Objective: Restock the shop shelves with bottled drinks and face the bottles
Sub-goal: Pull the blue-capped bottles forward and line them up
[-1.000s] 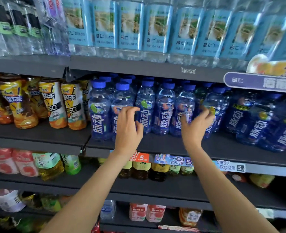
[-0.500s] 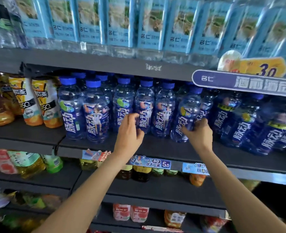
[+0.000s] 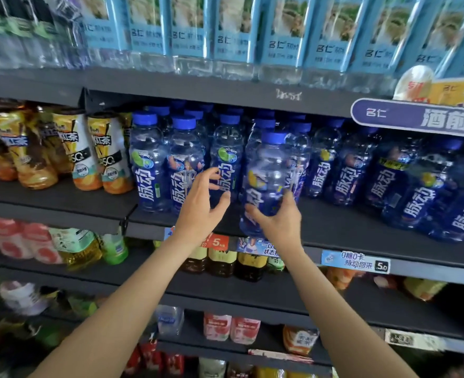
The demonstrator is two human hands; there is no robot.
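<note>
Dark grey metal shop shelving (image 3: 348, 230) is filling the whole view, stacked in tiers and loaded with drinks. Across the top tier, at 12 o'clock, clear water bottles with pale blue paper labels (image 3: 236, 31) are standing in a tight row. On the tier below, clear plastic drink bottles with blue caps and dark blue labels (image 3: 147, 162) are standing several deep from the middle out toward 3 o'clock, and at 9 o'clock beside them iced tea bottles with yellow and white wrappers (image 3: 108, 156) are lining up. A purple promotional sign with white lettering (image 3: 427, 118) is hanging off the upper shelf edge at 2 o'clock, and pale blue price tags (image 3: 355, 261) are clipped along the front lip of the blue-bottle shelf.

The right hand (image 3: 278, 223) is gripping one blue-capped clear bottle (image 3: 269, 181) low on its body, fingers curled round the lower part, and is holding it slightly tilted in front of the row, its base out over the front edge of the shelf. The left hand (image 3: 201, 208) is hovering just at 9 o'clock of that bottle, fingers spread wide and loosely bent, holding nothing, its fingertips close to the labels of the front-row bottles; whether they are touching is unclear
</note>
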